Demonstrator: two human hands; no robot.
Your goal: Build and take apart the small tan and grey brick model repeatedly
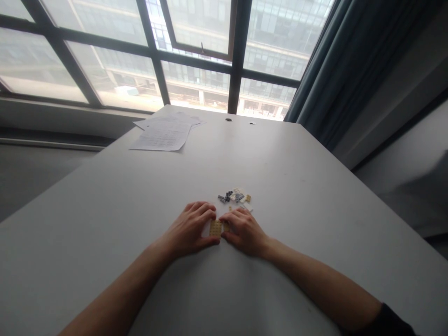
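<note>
Between the thumb and fingers of my left hand (pixel 194 226) is a tan studded building plate (pixel 215 228), gripped at its top and bottom edges. Close on its right, my right hand (pixel 244 229) pinches a smaller tan building plate (pixel 226 227), partly covered by the fingers. The two plates lie side by side; whether they touch I cannot make out. Just beyond my right hand lies a loose pile of small building bricks (pixel 239 197) in white, grey, dark grey and tan. One tiny tan piece (pixel 230 208) sits nearer my fingers.
The white table (pixel 280 163) stretches to a large window (pixel 196 84). Printed sheets of paper (pixel 164 133) lie at its far left. Two round spots, one a dark cable hole (pixel 228 120), are near the far edge. A dark curtain (pixel 315 98) hangs at the right.
</note>
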